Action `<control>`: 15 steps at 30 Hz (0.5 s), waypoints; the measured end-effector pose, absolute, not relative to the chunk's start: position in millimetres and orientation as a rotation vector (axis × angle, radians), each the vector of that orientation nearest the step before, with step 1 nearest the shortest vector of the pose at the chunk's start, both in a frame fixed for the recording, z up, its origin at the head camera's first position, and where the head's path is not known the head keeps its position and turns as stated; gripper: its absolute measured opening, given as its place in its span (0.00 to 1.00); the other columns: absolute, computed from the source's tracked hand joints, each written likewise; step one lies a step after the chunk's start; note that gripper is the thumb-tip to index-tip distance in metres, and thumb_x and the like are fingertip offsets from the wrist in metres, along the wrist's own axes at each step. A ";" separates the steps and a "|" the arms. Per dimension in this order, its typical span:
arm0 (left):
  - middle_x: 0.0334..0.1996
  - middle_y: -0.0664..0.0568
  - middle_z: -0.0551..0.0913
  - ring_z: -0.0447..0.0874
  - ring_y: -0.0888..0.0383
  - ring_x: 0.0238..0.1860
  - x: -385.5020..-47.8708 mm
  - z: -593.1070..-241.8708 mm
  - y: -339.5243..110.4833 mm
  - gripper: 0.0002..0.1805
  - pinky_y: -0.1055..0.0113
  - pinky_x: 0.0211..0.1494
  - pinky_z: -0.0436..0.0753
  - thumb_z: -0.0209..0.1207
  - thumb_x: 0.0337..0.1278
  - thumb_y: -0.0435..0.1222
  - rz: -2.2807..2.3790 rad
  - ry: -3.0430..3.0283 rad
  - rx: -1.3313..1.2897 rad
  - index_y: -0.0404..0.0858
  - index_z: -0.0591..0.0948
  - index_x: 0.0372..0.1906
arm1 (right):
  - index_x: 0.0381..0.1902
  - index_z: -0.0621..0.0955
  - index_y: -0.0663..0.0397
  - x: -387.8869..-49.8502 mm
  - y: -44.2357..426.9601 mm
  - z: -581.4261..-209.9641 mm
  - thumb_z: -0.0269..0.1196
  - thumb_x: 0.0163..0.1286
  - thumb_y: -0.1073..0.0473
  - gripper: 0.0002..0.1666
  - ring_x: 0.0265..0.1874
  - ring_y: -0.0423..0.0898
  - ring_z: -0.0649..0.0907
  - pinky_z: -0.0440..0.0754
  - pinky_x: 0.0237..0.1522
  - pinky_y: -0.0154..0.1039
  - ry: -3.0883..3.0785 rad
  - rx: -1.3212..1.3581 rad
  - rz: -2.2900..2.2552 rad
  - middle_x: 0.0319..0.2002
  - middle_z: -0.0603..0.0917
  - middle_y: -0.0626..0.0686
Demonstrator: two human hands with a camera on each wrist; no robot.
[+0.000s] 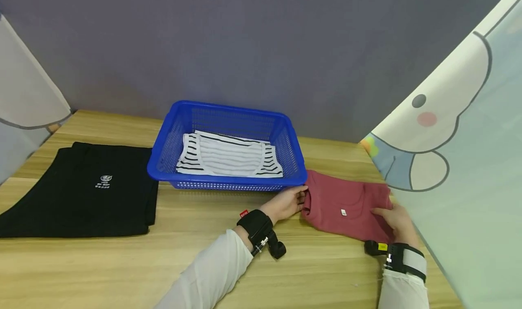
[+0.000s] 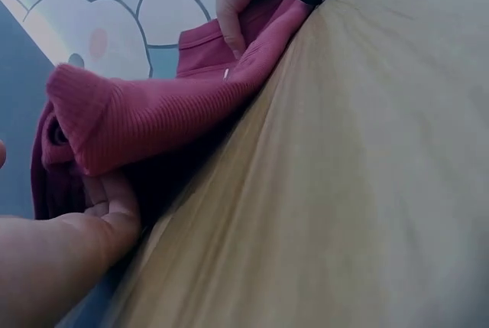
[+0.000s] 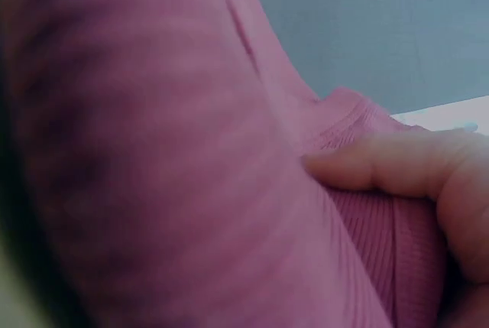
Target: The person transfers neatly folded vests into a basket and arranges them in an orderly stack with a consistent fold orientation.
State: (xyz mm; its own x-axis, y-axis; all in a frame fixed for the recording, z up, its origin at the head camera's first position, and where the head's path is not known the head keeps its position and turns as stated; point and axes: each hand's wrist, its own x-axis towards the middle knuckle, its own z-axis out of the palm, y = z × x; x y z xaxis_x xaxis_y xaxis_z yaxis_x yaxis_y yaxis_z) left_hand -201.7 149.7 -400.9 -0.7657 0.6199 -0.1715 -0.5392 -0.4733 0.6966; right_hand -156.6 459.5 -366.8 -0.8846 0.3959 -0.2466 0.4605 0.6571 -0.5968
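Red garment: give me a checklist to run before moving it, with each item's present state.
1. Red garment folded: ok.
2. Left hand at its left end: ok, fingers under the edge.
3. Right hand at its right end: ok, thumb on top.
4. Garment clear of the blue basket: cannot tell; they meet in the head view.
5. Basket empty: not ok, striped garment lies inside.
6. Underside off the table: cannot tell, mostly hidden.

Folded red ribbed-fabric garment (image 1: 332,202) — between left hand (image 1: 285,203) and right hand (image 1: 397,220). Rectangular blue plastic basket (image 1: 228,181) — beyond left hand, folded black-and-white striped garment (image 1: 230,157) within. Folded black fabric garment (image 1: 81,205), left of both hands, on wood-grain tabletop (image 1: 122,268).
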 end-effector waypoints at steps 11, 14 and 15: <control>0.26 0.59 0.74 0.73 0.65 0.30 -198.6 -401.9 150.2 0.17 0.74 0.36 0.74 0.44 0.68 0.30 2.241 1.004 0.158 0.47 0.70 0.21 | 0.57 0.65 0.82 -155.9 455.0 -366.4 0.60 0.62 0.56 0.37 0.40 0.56 0.79 0.77 0.40 0.44 2.778 0.614 -1.015 0.52 0.70 0.79; 0.27 0.60 0.74 0.73 0.65 0.32 -197.4 -401.4 150.4 0.17 0.74 0.38 0.75 0.44 0.68 0.31 2.235 1.008 0.160 0.47 0.71 0.22 | 0.58 0.64 0.82 -156.2 453.9 -365.8 0.60 0.63 0.55 0.37 0.41 0.57 0.79 0.77 0.42 0.47 2.778 0.605 -1.012 0.53 0.70 0.78; 0.29 0.59 0.75 0.74 0.65 0.34 -196.7 -401.5 150.4 0.15 0.73 0.40 0.76 0.44 0.69 0.32 2.222 1.026 0.170 0.46 0.72 0.24 | 0.58 0.64 0.82 -156.5 453.2 -365.5 0.60 0.63 0.55 0.37 0.43 0.59 0.78 0.77 0.44 0.49 2.775 0.603 -1.012 0.54 0.69 0.78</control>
State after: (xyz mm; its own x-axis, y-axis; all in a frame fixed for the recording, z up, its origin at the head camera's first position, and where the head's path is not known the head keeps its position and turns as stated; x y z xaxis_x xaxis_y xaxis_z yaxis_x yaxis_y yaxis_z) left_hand -196.7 150.4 -401.5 -0.7636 0.6269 -0.1547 -0.5243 -0.4621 0.7152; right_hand -156.5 453.2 -365.5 -0.9122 0.3242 -0.2505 0.4094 0.6960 -0.5899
